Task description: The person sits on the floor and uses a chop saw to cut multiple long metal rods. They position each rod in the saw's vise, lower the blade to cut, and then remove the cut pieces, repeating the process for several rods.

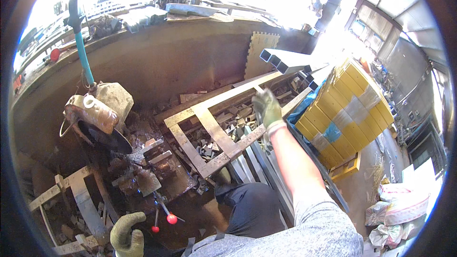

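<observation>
My right hand (268, 108), in a greenish work glove, reaches forward to a ladder-like metal frame (216, 131). Its fingers close over a crossbar toward the far end, partly hiding that bar. Low on the left, my left hand (127, 236), also gloved, is loosely curled with a gap between thumb and fingers, and nothing shows in it. Beside it are a cut-off saw's vise (157, 159) and handles with red knobs (171, 218). The saw head (97, 112), with a dark disc and a blue-green lever, stands farther left.
Another metal frame (88, 204) leans at lower left. Small metal offcuts (238, 119) lie heaped beneath the nearer frame. Square tubes (285, 59) jut out beyond it. Stacked yellow pieces (340, 114) wrapped in film stand on the right, with white sacks (402, 204) farther right.
</observation>
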`<act>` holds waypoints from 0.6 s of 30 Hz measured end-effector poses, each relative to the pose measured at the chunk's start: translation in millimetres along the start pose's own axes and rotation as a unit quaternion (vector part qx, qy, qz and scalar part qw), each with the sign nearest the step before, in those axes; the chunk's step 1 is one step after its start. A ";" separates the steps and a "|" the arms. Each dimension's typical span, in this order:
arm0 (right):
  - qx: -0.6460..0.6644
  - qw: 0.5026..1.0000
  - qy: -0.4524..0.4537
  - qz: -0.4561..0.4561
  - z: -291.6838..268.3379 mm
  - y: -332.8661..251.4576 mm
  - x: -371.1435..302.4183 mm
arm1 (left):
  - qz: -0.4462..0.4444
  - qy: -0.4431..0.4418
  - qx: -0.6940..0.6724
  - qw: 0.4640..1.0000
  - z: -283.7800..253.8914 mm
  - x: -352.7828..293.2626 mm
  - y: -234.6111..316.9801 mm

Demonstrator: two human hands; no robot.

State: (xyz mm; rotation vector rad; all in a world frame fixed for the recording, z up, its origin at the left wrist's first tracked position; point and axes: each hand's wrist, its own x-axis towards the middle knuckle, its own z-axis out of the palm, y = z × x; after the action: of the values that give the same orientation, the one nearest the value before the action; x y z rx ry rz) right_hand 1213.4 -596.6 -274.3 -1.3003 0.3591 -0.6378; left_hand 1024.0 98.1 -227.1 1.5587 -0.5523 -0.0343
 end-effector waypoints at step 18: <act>0.336 0.939 0.041 0.066 74.6 -54.7 139.9 | -0.011 0.021 -0.016 1.000 -31.3 48.8 -25.3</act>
State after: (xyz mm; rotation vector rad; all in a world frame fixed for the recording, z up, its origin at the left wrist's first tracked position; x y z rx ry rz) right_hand 1353.1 -632.7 -188.7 -0.5910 0.2593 -0.6272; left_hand 1086.1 108.7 -233.3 1.5300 -0.4995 -0.0268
